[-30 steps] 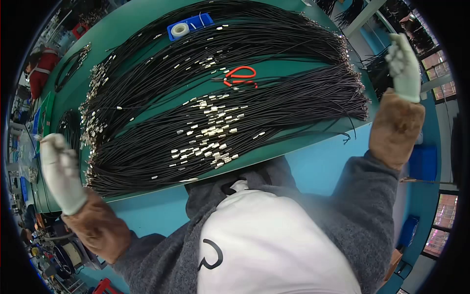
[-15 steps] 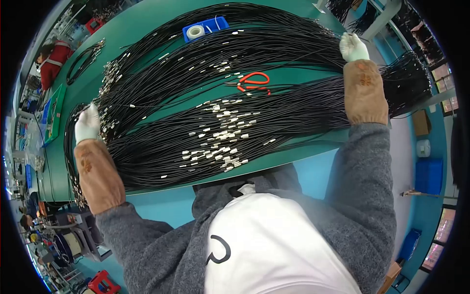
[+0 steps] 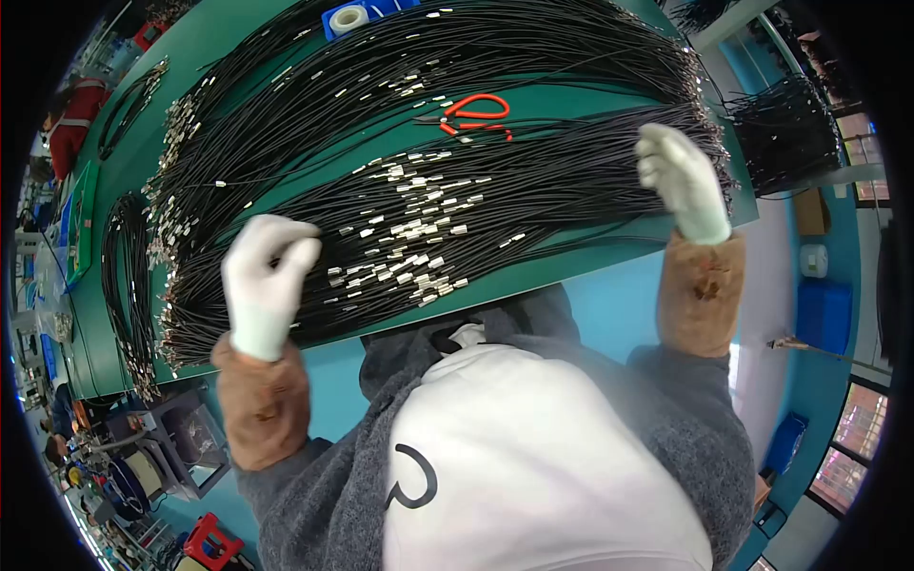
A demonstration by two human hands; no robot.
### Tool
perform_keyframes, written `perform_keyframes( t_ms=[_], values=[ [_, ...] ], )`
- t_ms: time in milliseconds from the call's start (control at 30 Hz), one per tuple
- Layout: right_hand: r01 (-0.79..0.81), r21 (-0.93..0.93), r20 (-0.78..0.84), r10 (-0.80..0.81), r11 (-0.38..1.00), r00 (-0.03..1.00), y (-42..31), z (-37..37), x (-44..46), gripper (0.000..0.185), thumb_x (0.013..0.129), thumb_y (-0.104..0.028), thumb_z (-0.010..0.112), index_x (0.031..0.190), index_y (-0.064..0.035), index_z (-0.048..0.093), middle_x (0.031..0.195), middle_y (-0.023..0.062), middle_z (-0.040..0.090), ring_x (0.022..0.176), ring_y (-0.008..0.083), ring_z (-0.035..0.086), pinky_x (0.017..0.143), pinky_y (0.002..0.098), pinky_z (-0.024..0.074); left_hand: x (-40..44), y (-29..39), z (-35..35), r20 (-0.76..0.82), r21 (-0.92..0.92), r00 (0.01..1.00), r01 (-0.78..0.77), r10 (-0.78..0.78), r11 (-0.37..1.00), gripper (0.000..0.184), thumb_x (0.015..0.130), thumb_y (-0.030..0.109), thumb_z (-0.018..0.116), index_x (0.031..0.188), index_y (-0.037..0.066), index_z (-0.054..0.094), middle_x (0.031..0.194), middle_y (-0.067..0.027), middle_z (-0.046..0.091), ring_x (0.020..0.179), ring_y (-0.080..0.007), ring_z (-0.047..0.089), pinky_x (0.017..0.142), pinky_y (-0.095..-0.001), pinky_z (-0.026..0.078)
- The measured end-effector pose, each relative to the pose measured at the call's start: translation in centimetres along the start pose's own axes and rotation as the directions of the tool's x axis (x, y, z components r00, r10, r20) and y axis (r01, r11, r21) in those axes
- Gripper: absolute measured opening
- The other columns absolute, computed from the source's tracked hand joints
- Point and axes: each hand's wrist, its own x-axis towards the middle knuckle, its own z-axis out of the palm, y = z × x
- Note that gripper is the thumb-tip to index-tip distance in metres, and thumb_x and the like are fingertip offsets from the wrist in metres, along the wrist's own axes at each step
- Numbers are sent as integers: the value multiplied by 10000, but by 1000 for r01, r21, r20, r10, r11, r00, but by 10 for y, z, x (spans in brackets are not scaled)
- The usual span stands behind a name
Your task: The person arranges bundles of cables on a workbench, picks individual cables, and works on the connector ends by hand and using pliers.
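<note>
Directions are read on a clock face centred on the white pieces of the near bundle of black cables. That bundle is laid across the near part of the green counter. The white-gloved left hand is found between 8 and 9 o'clock, in front of the bundle's left portion. Its grip is bent, with a narrow gap left between thumb and forefinger (no cable is seen to be held there). The gloved right hand is found near 3 o'clock, in front of the bundle's right portion; its grip is loosely curved and moderately wide, and nothing is seen to be held. Whether cables are touched by either hand cannot be told.

Red-handled cutters are placed at 1 o'clock, between the near bundle and the far bundle, which is spread at 12 o'clock. A blue tray, in which a white roll is held, is noted between 11 and 12. A narrower bundle is laid at 9.
</note>
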Motion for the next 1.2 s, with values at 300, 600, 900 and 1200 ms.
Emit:
perform_keyframes(
  t_ms=[300, 600, 900, 1200],
  values=[
    [-236, -155, 195, 264, 959, 945, 47, 111, -55, 397, 947, -263, 580, 1154, 73, 624, 975, 161, 680, 744, 147, 641, 615, 218, 537, -4, 16, 89, 148, 256, 988, -90, 53, 963, 193, 708, 69, 699, 900, 94, 691, 870, -35, 588, 792, -239, 532, 738, -322, 449],
    [-332, -147, 270, 361, 932, 893, 69, 138, -59, 324, 941, -252, 589, 1117, 9, 665, 936, 104, 691, 714, 111, 624, 587, 194, 506, -6, 23, 104, 97, 329, 962, -275, 257, 904, 197, 723, 74, 692, 915, 107, 673, 889, -17, 591, 807, -239, 536, 745, -337, 442],
    [-350, -176, 282, 388, 920, 877, 71, 145, -65, 329, 949, -245, 568, 1137, 10, 659, 940, 107, 692, 731, 105, 615, 609, 196, 496, 0, 21, 114, 55, 361, 906, -410, 420, 837, 171, 755, 38, 647, 918, 87, 663, 909, -25, 627, 759, -247, 557, 726, -339, 450],
    [-402, 486, 461, 164, 776, 872, 62, 123, -56, 390, 985, -256, 546, 1299, -24, 542, 936, 93, 685, 695, 101, 611, 552, 193, 490, 8, 36, 53, -449, 254, 771, -375, 452, 892, 123, 858, -74, 591, 942, 0, 643, 905, -77, 647, 774, -183, 600, 738, -264, 502]
  ],
)
